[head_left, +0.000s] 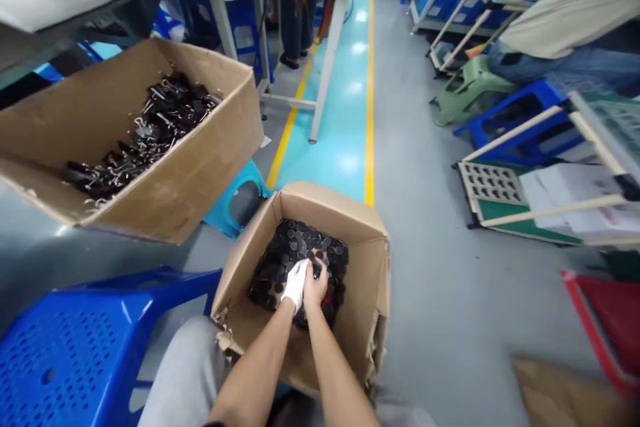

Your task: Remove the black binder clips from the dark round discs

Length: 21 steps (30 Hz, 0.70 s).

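Observation:
My hands are together inside an open cardboard box [363, 267], low over a layer of small black round pieces [295, 240]. My left hand [297, 283], in a white glove, has its fingers closed and pressed against my right hand; whatever it grips is hidden. My bare right hand [315, 290] curls its fingers around a black round piece [317, 271]. Patches of brown cardboard show among the pieces. A small red item, partly covered, lies beside my right wrist.
At left stands a larger cardboard box [200, 180] holding black binder clips [160, 120]. A blue stool [65, 340] is at lower left, a light-blue stool [235, 197] between the boxes. On the right are a rack [545, 220] and a seated person [565, 13].

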Tool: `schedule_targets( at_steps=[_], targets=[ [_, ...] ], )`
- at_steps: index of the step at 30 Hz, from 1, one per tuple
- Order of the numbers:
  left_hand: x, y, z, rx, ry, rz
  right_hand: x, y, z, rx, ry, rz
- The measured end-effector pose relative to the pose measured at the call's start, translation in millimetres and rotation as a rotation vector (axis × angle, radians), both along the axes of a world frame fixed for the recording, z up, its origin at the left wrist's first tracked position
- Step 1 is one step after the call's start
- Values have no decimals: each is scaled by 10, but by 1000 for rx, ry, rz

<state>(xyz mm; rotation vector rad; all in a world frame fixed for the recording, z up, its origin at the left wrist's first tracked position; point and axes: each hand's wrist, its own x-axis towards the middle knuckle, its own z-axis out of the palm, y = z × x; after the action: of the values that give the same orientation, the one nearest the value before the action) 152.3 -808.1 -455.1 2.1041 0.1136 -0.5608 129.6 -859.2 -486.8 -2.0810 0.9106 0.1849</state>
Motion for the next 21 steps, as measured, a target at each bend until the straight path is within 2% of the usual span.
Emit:
schedule_targets(
  at_steps=[3,5,9,12,15,17,19,21],
  targets=[
    [47,-142,611,-124,82,20,23,-90,995,-52,-141,2],
    [-44,-154,1136,-197,132,57,-47,-113,1708,-89,-298,-13],
    [-231,-35,2439,-325,151,216,-229,-37,3098,-184,-435,-7],
    [-183,230,3431,-450,40,388,-170,177,3956,-147,-584,67],
    [56,765,4273,-670,-141,598,158,670,4651,-74,-777,129],
    [270,1304,4742,-766,-277,724,459,1201,5061,-3,-878,207],
    [477,1973,5114,-745,-395,830,749,1877,5410,88,-943,304],
    [638,2725,5365,-669,-478,940,980,2654,5667,185,-947,406]
  ],
)
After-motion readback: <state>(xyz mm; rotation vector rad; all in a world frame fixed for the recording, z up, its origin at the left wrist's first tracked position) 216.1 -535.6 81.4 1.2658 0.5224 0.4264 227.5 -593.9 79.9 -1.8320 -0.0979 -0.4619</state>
